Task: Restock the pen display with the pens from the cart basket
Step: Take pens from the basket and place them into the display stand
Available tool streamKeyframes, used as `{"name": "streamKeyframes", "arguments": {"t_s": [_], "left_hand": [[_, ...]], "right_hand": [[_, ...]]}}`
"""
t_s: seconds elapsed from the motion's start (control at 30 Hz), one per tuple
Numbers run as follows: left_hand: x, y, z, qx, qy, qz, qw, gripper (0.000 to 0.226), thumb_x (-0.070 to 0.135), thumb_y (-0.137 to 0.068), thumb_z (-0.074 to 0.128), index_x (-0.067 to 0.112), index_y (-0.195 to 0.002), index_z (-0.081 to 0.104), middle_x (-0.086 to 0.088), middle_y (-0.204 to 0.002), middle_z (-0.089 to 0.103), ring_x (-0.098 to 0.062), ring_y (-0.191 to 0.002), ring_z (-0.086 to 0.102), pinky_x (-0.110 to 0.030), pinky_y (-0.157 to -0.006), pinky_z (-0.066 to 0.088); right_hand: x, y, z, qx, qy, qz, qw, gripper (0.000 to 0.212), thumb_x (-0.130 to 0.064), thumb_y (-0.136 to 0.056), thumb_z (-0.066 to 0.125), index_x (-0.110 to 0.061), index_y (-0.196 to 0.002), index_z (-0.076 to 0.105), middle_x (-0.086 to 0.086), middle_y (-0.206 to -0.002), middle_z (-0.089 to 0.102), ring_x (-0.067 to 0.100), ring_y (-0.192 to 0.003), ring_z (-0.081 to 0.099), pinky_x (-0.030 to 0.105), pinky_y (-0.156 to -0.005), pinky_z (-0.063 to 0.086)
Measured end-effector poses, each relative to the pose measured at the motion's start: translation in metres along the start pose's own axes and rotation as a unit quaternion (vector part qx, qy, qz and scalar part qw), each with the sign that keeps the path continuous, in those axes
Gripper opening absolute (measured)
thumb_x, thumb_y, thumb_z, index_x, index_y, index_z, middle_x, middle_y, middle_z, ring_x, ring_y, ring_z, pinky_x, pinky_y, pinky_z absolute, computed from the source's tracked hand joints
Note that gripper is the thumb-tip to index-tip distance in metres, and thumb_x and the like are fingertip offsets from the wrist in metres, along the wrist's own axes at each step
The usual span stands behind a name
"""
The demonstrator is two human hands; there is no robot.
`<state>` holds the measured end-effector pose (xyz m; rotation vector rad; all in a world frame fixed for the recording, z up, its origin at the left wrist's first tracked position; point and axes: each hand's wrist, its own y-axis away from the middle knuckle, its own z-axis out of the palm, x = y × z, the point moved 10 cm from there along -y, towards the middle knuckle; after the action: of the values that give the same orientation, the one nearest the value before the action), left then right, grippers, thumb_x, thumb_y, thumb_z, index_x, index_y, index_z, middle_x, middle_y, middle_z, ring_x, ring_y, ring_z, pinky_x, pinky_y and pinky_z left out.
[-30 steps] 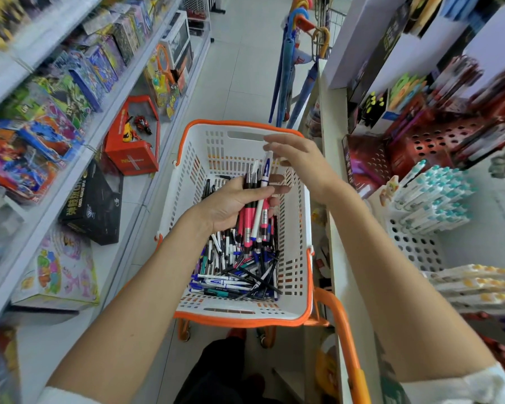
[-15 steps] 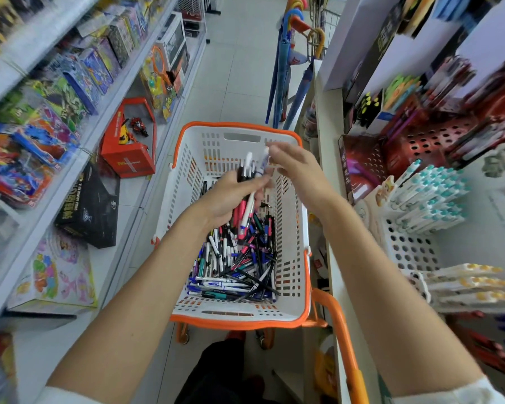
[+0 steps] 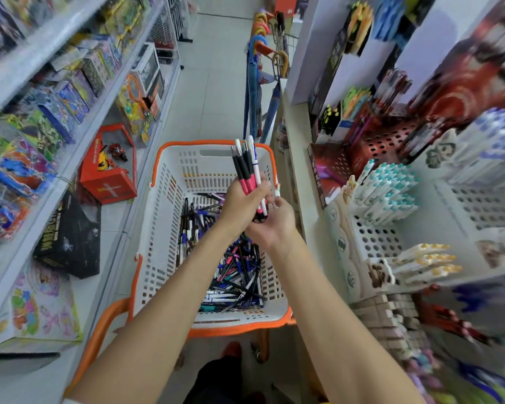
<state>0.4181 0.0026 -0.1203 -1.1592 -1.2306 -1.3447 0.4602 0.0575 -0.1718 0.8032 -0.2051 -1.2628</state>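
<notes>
The left hand (image 3: 241, 204) grips a bundle of pink-and-black plastic pens (image 3: 247, 167), fingers wrapped round their pink barrels. The pens stand nearly upright, their white and black ends fanning upward. The right hand (image 3: 274, 228) sits just beneath, palm turned up, fingers curled round the lower ends of the same bundle. Both hands hover above the far right part of a white perforated plastic basket with an orange rim (image 3: 204, 167). A loose heap of blue, black and white pens (image 3: 236, 272) lies on the basket floor, piled mostly toward its right wall and near end. An orange cart handle (image 3: 99, 322) curves past the basket's near left corner. Along the shelf at the right stands a white perforated pen display rack (image 3: 373, 240), holding white pens with teal caps (image 3: 388, 188) in its upper rows and white pens with yellow caps (image 3: 426, 262) lower down, all tilted outward.
</notes>
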Motion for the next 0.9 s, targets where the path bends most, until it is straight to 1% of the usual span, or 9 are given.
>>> {"name": "streamKeyframes", "arguments": {"t_s": [0.07,0.13,0.2,0.27,0.4,0.5,0.6,0.7,0.9], "left_hand": [[0.011,0.01,0.02,-0.031,-0.002,0.002,1.0,0.006,0.017,-0.094,0.061,0.021,-0.096,0.065,0.002,-0.073,0.067,-0.012,-0.076,0.069,-0.032,-0.08,0.056],[0.019,0.026,0.051,-0.096,0.007,-0.006,0.995,0.008,0.021,-0.096,0.059,0.019,-0.092,0.065,-0.004,-0.075,0.066,-0.02,-0.077,0.067,-0.037,-0.077,0.056],[0.023,0.051,0.092,-0.182,0.018,-0.021,0.983,0.017,0.024,-0.099,0.058,0.009,-0.095,0.064,-0.007,-0.074,0.063,-0.021,-0.069,0.063,-0.036,-0.066,0.055],[0.026,0.08,0.132,-0.264,0.029,-0.041,0.963,0.023,0.027,-0.098,0.059,0.005,-0.095,0.059,-0.002,-0.066,0.057,-0.016,-0.057,0.055,-0.031,-0.055,0.049],[0.041,0.134,0.197,-0.35,0.025,-0.047,0.935,0.022,0.031,-0.097,0.059,0.015,-0.084,0.054,-0.001,-0.063,0.052,-0.012,-0.05,0.047,-0.025,-0.048,0.04],[0.054,0.169,0.233,-0.394,0.004,-0.02,0.919,0.03,0.04,-0.091,0.06,0.013,-0.078,0.054,-0.002,-0.062,0.052,-0.01,-0.047,0.048,-0.022,-0.047,0.04],[0.065,0.208,0.265,-0.454,-0.025,0.018,0.89,0.041,0.048,-0.085,0.059,0.007,-0.078,0.059,-0.002,-0.061,0.058,-0.01,-0.05,0.051,-0.02,-0.051,0.04],[0.074,0.24,0.292,-0.492,-0.048,0.04,0.869,0.039,0.029,-0.101,0.051,0.009,-0.067,0.051,0.01,-0.042,0.05,0.0,-0.036,0.043,-0.011,-0.043,0.033],[0.074,0.303,0.34,-0.584,-0.03,0.039,0.81,0.039,0.036,-0.101,0.05,0.0,-0.087,0.058,-0.002,-0.059,0.054,-0.009,-0.045,0.047,-0.021,-0.046,0.039]], "right_hand": [[-0.024,0.017,-0.007,-0.009,0.061,-0.051,0.997,0.043,-0.037,-0.106,0.03,-0.013,-0.117,0.065,0.01,-0.096,0.072,0.021,-0.09,0.07,0.034,-0.073,0.054],[-0.069,0.05,-0.015,0.025,0.22,-0.165,0.961,0.04,-0.034,-0.106,0.034,-0.013,-0.116,0.065,0.008,-0.096,0.069,0.019,-0.091,0.063,0.033,-0.072,0.051],[-0.127,0.101,-0.015,0.061,0.354,-0.318,0.877,0.028,-0.021,-0.103,0.045,-0.015,-0.125,0.061,0.006,-0.106,0.067,0.015,-0.091,0.061,0.024,-0.069,0.05],[-0.173,0.157,-0.014,0.06,0.411,-0.426,0.804,0.036,-0.014,-0.099,0.053,-0.022,-0.134,0.053,0.006,-0.116,0.064,0.012,-0.093,0.062,0.019,-0.073,0.051],[-0.219,0.242,-0.037,0.15,0.567,-0.498,0.639,0.048,-0.022,-0.098,0.059,-0.022,-0.144,0.047,-0.001,-0.108,0.067,0.008,-0.093,0.065,0.028,-0.083,0.053],[-0.238,0.289,-0.065,0.2,0.564,-0.513,0.615,0.045,-0.019,-0.098,0.059,-0.02,-0.142,0.05,-0.003,-0.107,0.065,0.003,-0.09,0.064,0.029,-0.085,0.055],[-0.25,0.336,-0.09,0.281,0.569,-0.532,0.56,0.045,-0.021,-0.097,0.062,-0.02,-0.14,0.052,0.0,-0.114,0.059,-0.007,-0.083,0.057,0.013,-0.079,0.045],[-0.255,0.381,-0.112,0.316,0.528,-0.564,0.551,0.043,-0.018,-0.092,0.068,-0.018,-0.133,0.058,-0.002,-0.1,0.063,0.004,-0.082,0.059,0.017,-0.076,0.046],[-0.253,0.47,-0.149,0.407,0.478,-0.581,0.518,0.037,-0.009,-0.088,0.068,-0.013,-0.124,0.059,-0.006,-0.096,0.064,0.009,-0.087,0.061,0.02,-0.081,0.05]]}}
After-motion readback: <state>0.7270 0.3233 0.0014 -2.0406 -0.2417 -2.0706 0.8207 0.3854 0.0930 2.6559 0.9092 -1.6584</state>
